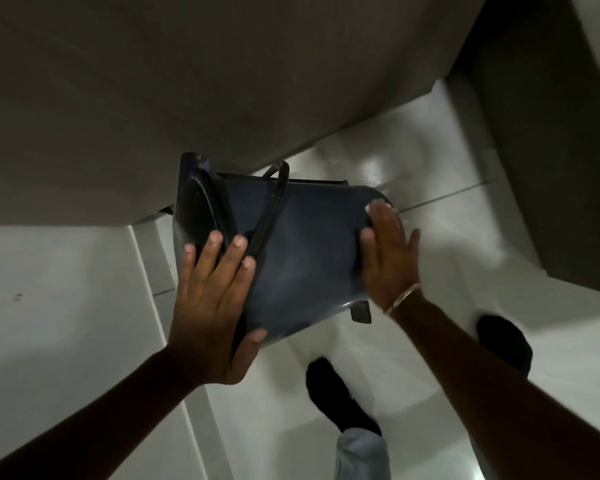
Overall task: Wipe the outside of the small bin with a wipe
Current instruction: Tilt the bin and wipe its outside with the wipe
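Note:
The small bin (302, 251) is dark blue-grey and lies tipped on its side above the white floor. Its lid (196, 206) faces left and its foot pedal (361, 311) sticks out below. My left hand (215, 299) grips the bin at the lid end, fingers over the top and thumb underneath. My right hand (388, 258) lies flat against the bin's base end and is blurred by motion. A small white edge, apparently the wipe (378, 205), shows past its fingertips; the rest is hidden under the palm.
A grey-brown wall (187, 81) rises just behind the bin. A white raised ledge (66, 289) runs along the left. A dark panel (551, 168) stands at the right. My two feet in black shoes (340, 396) stand on the glossy tile floor (447, 220) below the bin.

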